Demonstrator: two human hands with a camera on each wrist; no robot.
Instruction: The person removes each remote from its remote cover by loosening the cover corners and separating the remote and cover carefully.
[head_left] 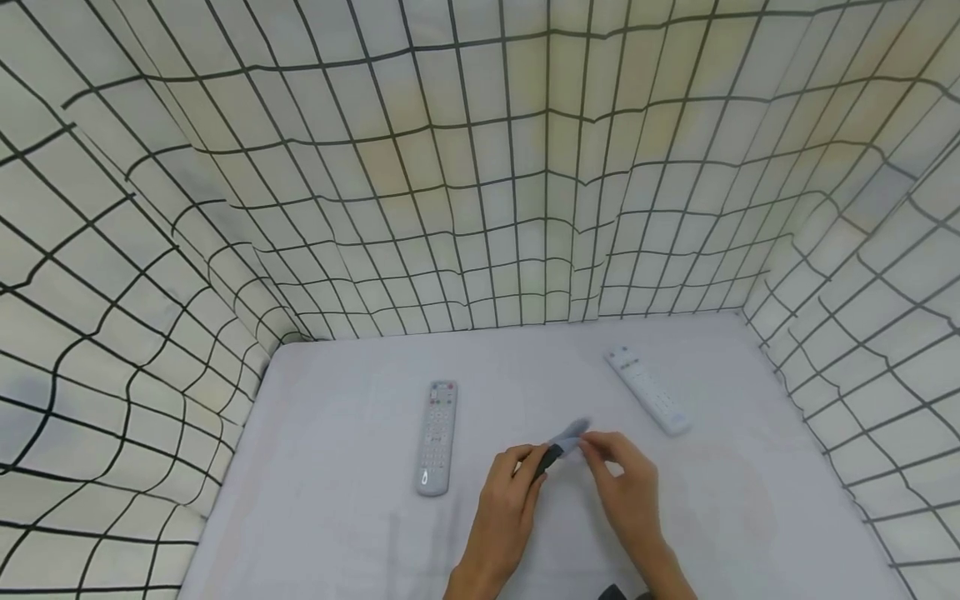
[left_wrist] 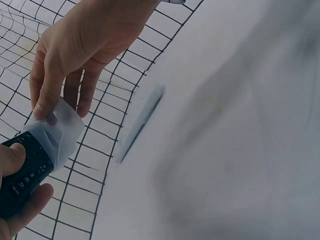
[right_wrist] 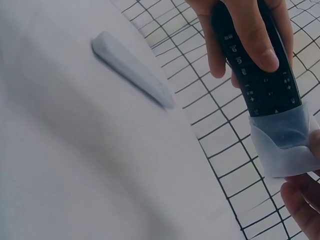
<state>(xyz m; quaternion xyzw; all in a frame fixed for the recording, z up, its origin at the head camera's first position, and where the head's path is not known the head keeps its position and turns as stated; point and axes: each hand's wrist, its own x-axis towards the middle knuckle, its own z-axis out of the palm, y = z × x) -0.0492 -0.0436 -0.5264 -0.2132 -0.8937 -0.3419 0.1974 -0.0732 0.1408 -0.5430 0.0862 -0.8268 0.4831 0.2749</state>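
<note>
My left hand [head_left: 504,512] grips a black remote control [right_wrist: 265,90], with the thumb lying across its buttons. A translucent, soft cover [right_wrist: 280,142] sits over the far end of this remote; the rest of the remote's body is bare. My right hand [head_left: 632,492] pinches the cover between thumb and fingers, as the left wrist view shows with the cover [left_wrist: 62,132] bunched and creased at the remote's end. Both hands are above the front middle of the white table [head_left: 330,425].
A pale remote [head_left: 437,437] lies lengthwise left of my hands. Another white remote [head_left: 648,392] lies slantwise beyond my right hand. White walls with a black grid [head_left: 495,208] enclose the table at the back and both sides. Something black [head_left: 613,592] shows near the right wrist.
</note>
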